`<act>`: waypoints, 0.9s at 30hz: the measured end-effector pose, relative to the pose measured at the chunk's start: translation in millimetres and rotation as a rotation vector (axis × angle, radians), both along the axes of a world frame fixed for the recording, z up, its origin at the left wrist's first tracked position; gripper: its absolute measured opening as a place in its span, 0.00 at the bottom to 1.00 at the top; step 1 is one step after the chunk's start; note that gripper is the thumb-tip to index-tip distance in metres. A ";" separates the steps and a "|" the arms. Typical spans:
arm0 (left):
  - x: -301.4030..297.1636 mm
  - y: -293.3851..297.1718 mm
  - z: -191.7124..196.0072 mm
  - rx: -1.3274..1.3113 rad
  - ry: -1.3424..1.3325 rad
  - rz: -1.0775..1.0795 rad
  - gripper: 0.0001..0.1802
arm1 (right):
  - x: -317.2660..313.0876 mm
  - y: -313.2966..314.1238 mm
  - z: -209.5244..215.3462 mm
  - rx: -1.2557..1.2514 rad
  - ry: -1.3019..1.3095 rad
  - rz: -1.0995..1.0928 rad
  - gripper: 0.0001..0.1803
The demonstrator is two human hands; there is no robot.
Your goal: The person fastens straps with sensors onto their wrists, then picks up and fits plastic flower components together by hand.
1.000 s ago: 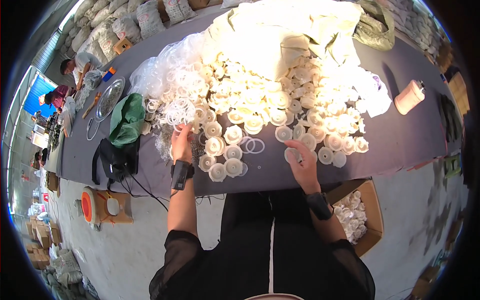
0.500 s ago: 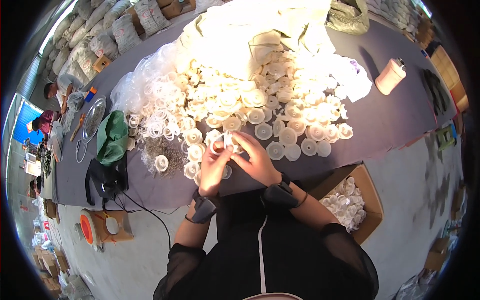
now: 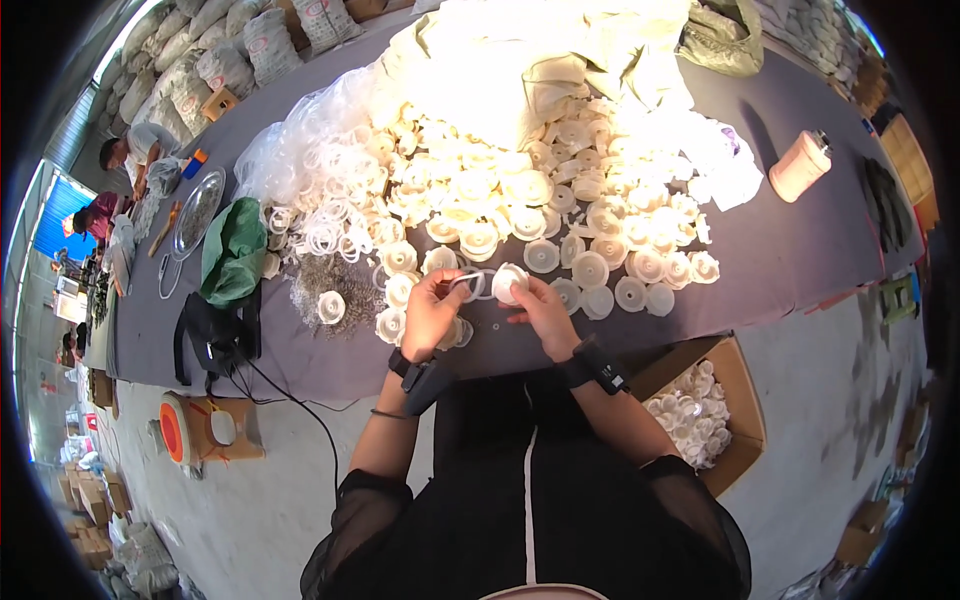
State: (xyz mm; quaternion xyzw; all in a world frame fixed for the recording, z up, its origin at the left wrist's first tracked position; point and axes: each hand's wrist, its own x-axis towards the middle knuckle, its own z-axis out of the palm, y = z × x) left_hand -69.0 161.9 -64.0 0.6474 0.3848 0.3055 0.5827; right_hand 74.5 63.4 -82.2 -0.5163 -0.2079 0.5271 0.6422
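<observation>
Between the fingertips of my left hand (image 3: pixel 430 315) is a thin white plastic ring (image 3: pixel 470 284), pinched and tilted. My right hand (image 3: pixel 548 316) grips a round white plastic cap (image 3: pixel 508 280) by its edge, a little to the right of the ring. Both hands are over the near side of the grey-covered table (image 3: pixel 660 345). Just beyond them spreads a heap of similar white round parts (image 3: pixel 590 268). Loose white rings (image 3: pixel 335 232) are piled to the left. One white part (image 3: pixel 331 307) lies on a heap of small grey wiry bits (image 3: pixel 312 283).
A cardboard box (image 3: pixel 740 425) of white parts stands below the table edge at right. Left on the table are a green bag (image 3: pixel 234 255), a black pouch (image 3: pixel 215 335) with cables and a metal tray (image 3: pixel 200 212). A pinkish bottle (image 3: pixel 800 167) stands far right. Other people sit far left.
My hands have drawn apart from being close together; the right has moved right with the cap, while the ring stays in the left. The whole view has shifted slightly.
</observation>
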 end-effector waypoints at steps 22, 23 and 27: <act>8.5 -35.8 21.6 0.627 -0.073 0.049 0.13 | 2.2 -9.3 6.9 0.139 0.405 0.115 0.16; 9.2 -37.7 18.5 0.740 -0.016 0.028 0.13 | 1.4 -9.9 8.6 0.167 0.485 0.116 0.16; 9.4 -42.2 17.0 0.980 0.118 0.024 0.14 | 1.9 -10.3 14.2 0.188 0.638 0.133 0.16</act>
